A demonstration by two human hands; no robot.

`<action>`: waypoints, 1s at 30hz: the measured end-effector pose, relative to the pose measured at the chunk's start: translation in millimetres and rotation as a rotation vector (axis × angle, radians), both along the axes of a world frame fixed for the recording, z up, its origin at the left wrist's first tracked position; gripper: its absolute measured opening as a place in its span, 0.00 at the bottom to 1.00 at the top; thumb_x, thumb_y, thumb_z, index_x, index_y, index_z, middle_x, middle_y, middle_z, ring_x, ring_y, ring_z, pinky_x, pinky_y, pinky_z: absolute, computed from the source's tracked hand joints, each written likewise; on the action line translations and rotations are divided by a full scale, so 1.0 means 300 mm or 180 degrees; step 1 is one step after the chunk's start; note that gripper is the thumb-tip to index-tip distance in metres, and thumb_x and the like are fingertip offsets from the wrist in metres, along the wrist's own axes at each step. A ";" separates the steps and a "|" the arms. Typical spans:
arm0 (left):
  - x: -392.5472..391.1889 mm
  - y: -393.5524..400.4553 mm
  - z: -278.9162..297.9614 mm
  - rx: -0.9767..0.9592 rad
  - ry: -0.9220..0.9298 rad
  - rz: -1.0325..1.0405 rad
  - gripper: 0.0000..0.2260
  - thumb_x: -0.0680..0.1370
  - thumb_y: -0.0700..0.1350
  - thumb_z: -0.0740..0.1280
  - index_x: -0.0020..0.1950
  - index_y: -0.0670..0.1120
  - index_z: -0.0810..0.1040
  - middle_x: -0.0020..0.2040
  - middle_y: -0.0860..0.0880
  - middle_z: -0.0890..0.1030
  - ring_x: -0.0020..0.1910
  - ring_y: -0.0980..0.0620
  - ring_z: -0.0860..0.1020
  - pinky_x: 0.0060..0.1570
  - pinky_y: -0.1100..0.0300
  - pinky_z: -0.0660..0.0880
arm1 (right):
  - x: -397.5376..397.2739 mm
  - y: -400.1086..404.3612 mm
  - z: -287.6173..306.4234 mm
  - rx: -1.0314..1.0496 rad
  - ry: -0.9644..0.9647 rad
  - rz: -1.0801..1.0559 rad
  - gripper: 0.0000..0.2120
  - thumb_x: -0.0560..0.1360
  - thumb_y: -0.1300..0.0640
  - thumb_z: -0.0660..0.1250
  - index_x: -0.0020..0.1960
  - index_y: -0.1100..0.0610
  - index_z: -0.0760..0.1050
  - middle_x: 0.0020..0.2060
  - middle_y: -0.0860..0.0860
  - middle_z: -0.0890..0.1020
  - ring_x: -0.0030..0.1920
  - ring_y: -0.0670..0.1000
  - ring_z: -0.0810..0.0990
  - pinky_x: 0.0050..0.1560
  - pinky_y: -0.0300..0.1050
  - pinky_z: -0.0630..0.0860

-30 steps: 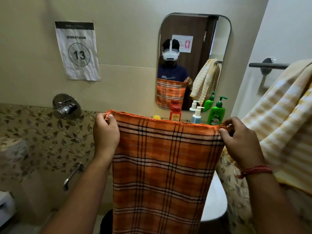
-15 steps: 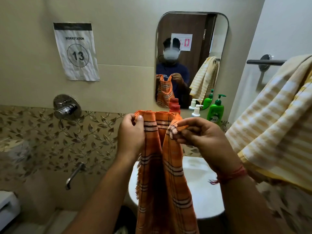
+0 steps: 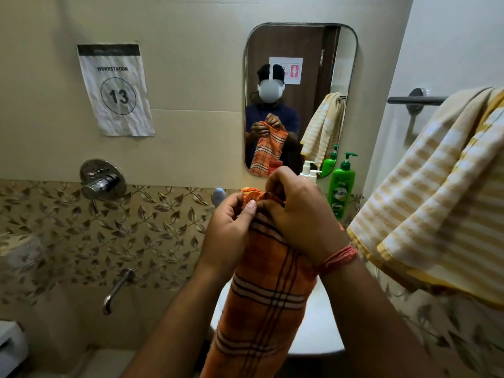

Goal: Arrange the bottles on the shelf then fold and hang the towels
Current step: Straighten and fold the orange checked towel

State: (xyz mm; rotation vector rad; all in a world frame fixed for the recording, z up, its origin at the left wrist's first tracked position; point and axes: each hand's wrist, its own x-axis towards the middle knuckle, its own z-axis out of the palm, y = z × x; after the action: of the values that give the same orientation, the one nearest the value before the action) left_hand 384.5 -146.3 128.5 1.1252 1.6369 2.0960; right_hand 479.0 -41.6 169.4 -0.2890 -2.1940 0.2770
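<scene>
— Which way round, the orange plaid towel [image 3: 266, 301]?
— Hanging lengthwise, long axis running top to bottom, folded narrow; top edge bunched up at the hands, lower end dropping out of view at the bottom, in front of the white basin [image 3: 321, 331].

— Anything readable?
— "WORKSTATION" and a circled "13" on the paper sign [image 3: 116, 90] taped to the wall. On the green pump bottle [image 3: 341, 186] a label, seemingly "Vatika", too blurred to be sure. A white pump bottle [image 3: 309, 173] and a red bottle cap [image 3: 275, 169] just behind the hands, labels hidden.

— And the hands?
— Raised together below the mirror [image 3: 300, 99], touching. Left hand [image 3: 231, 227] with fingers curled, thumb pinching the gathered top edge. Right hand [image 3: 300, 211] with knuckles up, fingers curled round the same bunched corners; red thread band [image 3: 338, 259] at the wrist.

— Elsewhere?
— Yellow striped towel [image 3: 436, 192] draped over the towel rail [image 3: 414, 100] at right.
</scene>
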 end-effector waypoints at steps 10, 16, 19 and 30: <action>-0.069 -0.052 -0.010 0.0294 -0.0149 0.0229 0.09 0.79 0.38 0.69 0.56 0.50 0.80 0.49 0.51 0.86 0.51 0.51 0.85 0.49 0.57 0.82 | 0.132 0.121 -0.030 -0.2009 -0.1623 0.0802 0.15 0.72 0.57 0.75 0.56 0.53 0.76 0.50 0.50 0.81 0.49 0.49 0.83 0.49 0.46 0.83; -0.073 -0.049 -0.006 0.0478 -0.0103 0.0564 0.08 0.79 0.41 0.69 0.55 0.51 0.80 0.49 0.53 0.86 0.50 0.55 0.85 0.47 0.60 0.82 | 0.174 0.118 -0.042 -0.2423 0.0503 0.1309 0.08 0.74 0.65 0.71 0.51 0.57 0.79 0.44 0.51 0.84 0.48 0.52 0.84 0.42 0.42 0.82; -0.080 -0.042 0.009 0.0611 -0.0074 0.0676 0.08 0.79 0.42 0.68 0.53 0.55 0.79 0.48 0.57 0.86 0.50 0.58 0.84 0.48 0.61 0.81 | 0.138 0.073 -0.060 -0.2328 0.1018 0.1245 0.11 0.74 0.65 0.70 0.51 0.51 0.78 0.43 0.44 0.84 0.48 0.47 0.84 0.47 0.43 0.83; -0.179 -0.028 -0.023 0.0403 -0.0513 -0.0916 0.33 0.68 0.54 0.79 0.68 0.45 0.73 0.62 0.42 0.83 0.63 0.42 0.80 0.58 0.47 0.79 | 0.123 0.120 0.004 -0.2041 0.1333 0.1346 0.16 0.73 0.65 0.72 0.56 0.51 0.74 0.41 0.44 0.82 0.46 0.47 0.84 0.47 0.43 0.81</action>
State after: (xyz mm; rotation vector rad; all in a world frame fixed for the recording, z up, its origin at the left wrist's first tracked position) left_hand 330.8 -154.8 121.7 1.1207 1.2066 2.0628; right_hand 515.8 -5.5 170.5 -0.0925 -1.6795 1.1730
